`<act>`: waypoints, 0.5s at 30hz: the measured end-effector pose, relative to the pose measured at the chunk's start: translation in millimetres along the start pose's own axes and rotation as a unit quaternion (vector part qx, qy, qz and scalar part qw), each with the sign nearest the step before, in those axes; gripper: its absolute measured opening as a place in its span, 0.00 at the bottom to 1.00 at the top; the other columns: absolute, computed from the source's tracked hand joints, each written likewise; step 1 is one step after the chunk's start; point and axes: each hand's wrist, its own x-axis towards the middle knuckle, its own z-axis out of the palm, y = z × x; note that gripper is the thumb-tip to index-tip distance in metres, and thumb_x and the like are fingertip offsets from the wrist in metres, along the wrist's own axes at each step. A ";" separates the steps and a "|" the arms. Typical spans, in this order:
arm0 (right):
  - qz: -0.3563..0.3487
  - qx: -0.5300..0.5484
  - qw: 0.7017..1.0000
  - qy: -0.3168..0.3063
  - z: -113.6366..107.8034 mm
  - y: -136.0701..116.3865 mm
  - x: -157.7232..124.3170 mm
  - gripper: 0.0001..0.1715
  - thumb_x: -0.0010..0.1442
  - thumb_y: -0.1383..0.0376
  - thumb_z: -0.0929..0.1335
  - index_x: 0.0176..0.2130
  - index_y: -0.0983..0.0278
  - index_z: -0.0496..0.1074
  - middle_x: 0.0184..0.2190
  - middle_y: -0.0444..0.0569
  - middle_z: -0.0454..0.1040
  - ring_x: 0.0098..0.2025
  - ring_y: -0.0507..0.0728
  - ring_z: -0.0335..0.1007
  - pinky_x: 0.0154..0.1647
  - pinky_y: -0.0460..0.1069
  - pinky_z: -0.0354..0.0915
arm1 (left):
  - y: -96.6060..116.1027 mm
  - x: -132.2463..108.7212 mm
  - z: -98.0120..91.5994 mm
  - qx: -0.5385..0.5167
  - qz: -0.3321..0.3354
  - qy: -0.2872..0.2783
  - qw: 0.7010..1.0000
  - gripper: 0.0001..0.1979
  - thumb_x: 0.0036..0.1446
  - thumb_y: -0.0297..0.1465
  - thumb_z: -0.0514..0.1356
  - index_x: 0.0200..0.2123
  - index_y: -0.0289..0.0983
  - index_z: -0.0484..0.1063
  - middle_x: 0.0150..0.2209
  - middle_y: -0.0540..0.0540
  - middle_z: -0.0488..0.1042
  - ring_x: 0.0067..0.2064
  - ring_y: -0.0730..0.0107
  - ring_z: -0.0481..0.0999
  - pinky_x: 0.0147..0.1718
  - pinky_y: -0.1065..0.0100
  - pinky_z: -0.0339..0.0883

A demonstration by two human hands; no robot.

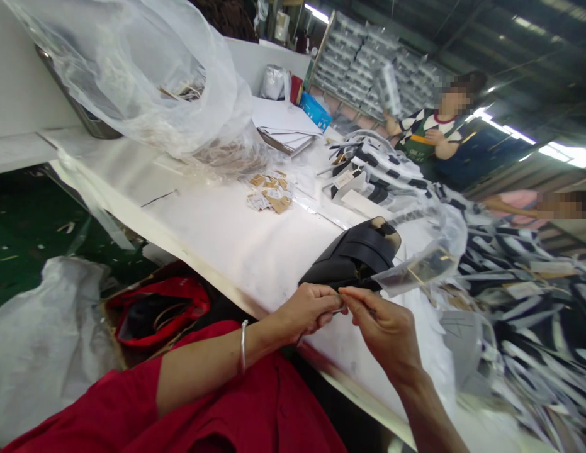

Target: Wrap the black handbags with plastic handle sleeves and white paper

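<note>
Black handbag (354, 255): it lies flat on the white table (217, 233), close to the near edge, directly in front of the person

1. Grip. The left hand (309, 311) and the right hand (384, 327) meet at the near edge of the handbag. Thumb and forefinger of each hand are pinched tight, fingertip to fingertip, on a small fitting there. The fitting is too small to identify. A thin bangle (243, 346) sits on the left wrist.

2. Progress, as judged. The clear sleeve (425, 264) lies at the right end of the handbag, and whether it covers that end cannot be told. Most of the black body is bare. Work at the near edge appears to be in hand, and the wrapping appears incomplete.

3. Surroundings. A pile of paper tags (271, 192) lies further up the table, well apart from the hands. Beyond it are a stack of white sheets (286, 123) and a large clear bag (146, 75). Striped pieces (533, 283) cover the right side. A co-worker (429, 129) works at the far end
</note>
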 end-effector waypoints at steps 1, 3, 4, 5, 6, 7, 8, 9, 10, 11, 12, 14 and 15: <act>-0.012 -0.017 1.000 -0.006 -0.5 2.3 -1.5 0.14 0.66 0.60 0.65 0.45 0.59 0.79 0.31 0.45 0.82 0.26 0.53 0.76 0.28 0.45 0.68 | 1.0 0.9 -2.2 -0.035 -0.032 -0.025 0.999 0.14 0.55 0.42 0.59 0.31 0.36 0.70 0.14 0.60 0.56 0.13 0.83 0.44 0.14 0.73 0.36; -0.057 -0.073 0.995 -0.026 -2.6 9.0 -6.3 0.17 0.66 0.63 0.64 0.51 0.58 0.77 0.36 0.47 0.82 0.28 0.53 0.77 0.29 0.45 0.68 | 2.3 2.5 -6.6 -0.098 -0.081 -0.079 0.989 0.11 0.54 0.39 0.59 0.31 0.36 0.70 0.14 0.61 0.53 0.13 0.84 0.42 0.13 0.74 0.34; -0.076 -0.097 0.992 -0.039 -4.0 13.6 -10.3 0.19 0.66 0.65 0.64 0.54 0.57 0.75 0.36 0.48 0.82 0.28 0.53 0.77 0.28 0.45 0.68 | 2.8 3.0 -8.3 -0.123 -0.096 -0.102 0.983 0.10 0.53 0.37 0.59 0.32 0.35 0.71 0.14 0.61 0.53 0.13 0.84 0.41 0.13 0.74 0.35; -0.090 -0.110 0.988 -0.054 -5.5 18.8 -15.5 0.22 0.65 0.66 0.64 0.56 0.56 0.73 0.36 0.48 0.82 0.27 0.53 0.77 0.27 0.45 0.67 | 3.1 3.3 -9.6 -0.139 -0.102 -0.115 0.978 0.10 0.54 0.37 0.58 0.32 0.35 0.71 0.14 0.62 0.52 0.13 0.84 0.41 0.13 0.74 0.35; -0.099 -0.111 0.987 -0.066 -7.1 24.5 -21.8 0.23 0.65 0.66 0.64 0.58 0.56 0.72 0.34 0.47 0.82 0.26 0.53 0.76 0.27 0.45 0.66 | 3.4 3.2 -10.6 -0.144 -0.100 -0.118 0.977 0.11 0.55 0.38 0.58 0.33 0.35 0.71 0.14 0.61 0.53 0.13 0.84 0.41 0.13 0.75 0.35; -0.105 -0.099 0.987 -0.069 -8.9 30.3 -28.9 0.23 0.65 0.66 0.64 0.58 0.56 0.72 0.32 0.47 0.82 0.25 0.53 0.75 0.26 0.46 0.66 | 3.6 2.9 -11.7 -0.138 -0.090 -0.114 0.980 0.12 0.56 0.39 0.59 0.34 0.35 0.71 0.14 0.61 0.54 0.13 0.85 0.42 0.13 0.75 0.36; -0.103 -0.084 0.989 -0.058 -10.6 36.0 -36.3 0.22 0.65 0.66 0.65 0.57 0.57 0.73 0.29 0.47 0.81 0.24 0.53 0.75 0.27 0.46 0.67 | 3.5 2.1 -13.2 -0.123 -0.077 -0.107 0.984 0.13 0.57 0.40 0.59 0.36 0.35 0.72 0.15 0.61 0.56 0.13 0.85 0.44 0.13 0.76 0.38; -0.087 -0.071 0.993 -0.030 -12.3 41.6 -43.5 0.20 0.65 0.64 0.65 0.55 0.58 0.75 0.28 0.47 0.81 0.25 0.54 0.75 0.28 0.47 0.67 | 3.0 1.0 -15.5 -0.100 -0.064 -0.099 0.988 0.14 0.57 0.41 0.60 0.37 0.35 0.72 0.16 0.60 0.59 0.13 0.85 0.46 0.13 0.76 0.40; -0.055 -0.065 0.996 0.012 -13.7 47.1 -49.6 0.17 0.65 0.63 0.66 0.52 0.59 0.77 0.27 0.47 0.80 0.25 0.54 0.76 0.30 0.47 0.68 | 1.8 -0.7 -18.9 -0.072 -0.055 -0.093 0.991 0.15 0.57 0.41 0.60 0.38 0.35 0.72 0.18 0.59 0.62 0.14 0.85 0.50 0.14 0.77 0.43; -0.007 -0.065 0.996 0.058 -14.7 52.6 -54.0 0.16 0.65 0.60 0.66 0.49 0.59 0.78 0.27 0.47 0.80 0.26 0.55 0.76 0.30 0.48 0.68 | -0.2 -3.1 -23.5 -0.042 -0.049 -0.089 0.994 0.15 0.58 0.41 0.60 0.40 0.35 0.72 0.20 0.57 0.65 0.15 0.85 0.54 0.15 0.78 0.46; 0.051 -0.066 0.991 0.100 -15.1 58.6 -56.3 0.16 0.64 0.58 0.67 0.47 0.60 0.79 0.27 0.47 0.80 0.27 0.56 0.77 0.31 0.49 0.69 | -3.0 -6.5 -29.3 -0.012 -0.047 -0.088 0.995 0.16 0.58 0.42 0.60 0.41 0.35 0.72 0.22 0.56 0.68 0.16 0.84 0.58 0.16 0.78 0.50; 0.170 -0.053 0.973 0.146 -13.8 73.1 -53.7 0.19 0.62 0.52 0.67 0.45 0.60 0.79 0.28 0.47 0.80 0.27 0.58 0.77 0.31 0.49 0.69 | -11.1 -17.0 -42.7 0.051 -0.053 -0.090 0.993 0.17 0.59 0.43 0.59 0.41 0.35 0.71 0.25 0.53 0.71 0.20 0.82 0.66 0.20 0.77 0.57; 0.217 -0.035 0.964 0.150 -12.3 82.0 -48.9 0.21 0.61 0.50 0.67 0.45 0.61 0.79 0.28 0.47 0.81 0.28 0.58 0.77 0.32 0.50 0.69 | -15.9 -24.0 -49.5 0.083 -0.066 -0.095 0.990 0.17 0.59 0.44 0.58 0.40 0.35 0.71 0.26 0.51 0.73 0.21 0.80 0.68 0.23 0.76 0.60</act>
